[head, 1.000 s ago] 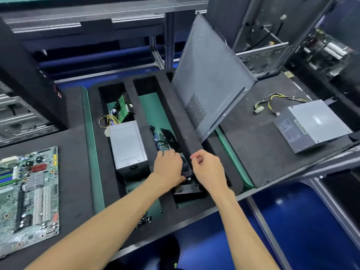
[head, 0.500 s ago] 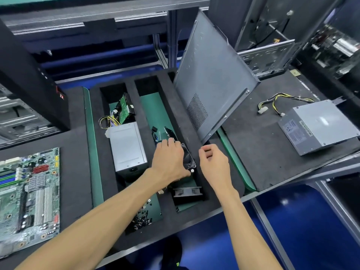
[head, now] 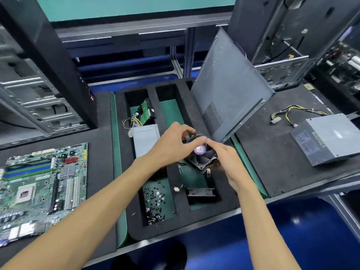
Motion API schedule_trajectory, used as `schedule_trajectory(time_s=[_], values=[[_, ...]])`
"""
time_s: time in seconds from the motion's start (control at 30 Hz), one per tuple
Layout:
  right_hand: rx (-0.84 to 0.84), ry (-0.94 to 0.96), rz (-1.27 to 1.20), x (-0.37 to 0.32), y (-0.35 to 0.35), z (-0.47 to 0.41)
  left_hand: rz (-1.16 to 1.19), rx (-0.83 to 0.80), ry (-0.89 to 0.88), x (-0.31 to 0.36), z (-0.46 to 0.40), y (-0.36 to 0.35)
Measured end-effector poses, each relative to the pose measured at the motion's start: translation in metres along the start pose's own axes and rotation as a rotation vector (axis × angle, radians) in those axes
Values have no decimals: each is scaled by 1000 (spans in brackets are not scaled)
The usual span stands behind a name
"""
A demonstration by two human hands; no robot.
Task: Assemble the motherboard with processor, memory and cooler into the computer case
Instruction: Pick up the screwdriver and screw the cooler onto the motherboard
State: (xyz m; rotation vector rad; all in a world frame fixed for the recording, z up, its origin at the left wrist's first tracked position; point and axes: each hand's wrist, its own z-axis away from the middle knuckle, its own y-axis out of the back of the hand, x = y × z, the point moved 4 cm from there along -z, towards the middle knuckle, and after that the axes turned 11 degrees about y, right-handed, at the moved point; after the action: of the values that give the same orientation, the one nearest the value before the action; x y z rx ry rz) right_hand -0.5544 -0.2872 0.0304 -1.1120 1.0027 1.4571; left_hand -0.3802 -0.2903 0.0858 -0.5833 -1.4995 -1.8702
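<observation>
both hands (head: 196,151) gripping, seemingly, cooler (head: 202,155)

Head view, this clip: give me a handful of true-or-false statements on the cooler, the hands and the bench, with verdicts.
1. Both hands hold the cooler above the foam tray. True.
2. The motherboard lies to the right of the tray. False: it lies to the left.
3. The side panel lies flat on the bench. False: it leans tilted at the tray's right edge.
4. Loose screws sit in a tray compartment. True.
5. The left hand is empty. False: its fingers grip the cooler, as the right hand does.
</observation>
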Motion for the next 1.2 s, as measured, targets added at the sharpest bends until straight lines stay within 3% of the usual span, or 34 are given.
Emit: schedule_trajectory(time_s=[0.1,0.3,0.67,0.83,0.97,1.2], values=[[-87,-8,-65,-12,-5,7,231,-14,32,-5,5,29],[-246,10,-223,-36,-44,14,268,-19,34,-36,25,73],[-406,-13,-297,-62,-193,29,644,14,150,-140,76,173],[-429,6,-320,-70,-272,45,692,-47,198,-202,98,228],[-391,3,-335,-65,-314,45,686,-172,68,-240,112,264],[-340,-80,-353,-57,-338,54,756,-142,59,-268,107,288]])
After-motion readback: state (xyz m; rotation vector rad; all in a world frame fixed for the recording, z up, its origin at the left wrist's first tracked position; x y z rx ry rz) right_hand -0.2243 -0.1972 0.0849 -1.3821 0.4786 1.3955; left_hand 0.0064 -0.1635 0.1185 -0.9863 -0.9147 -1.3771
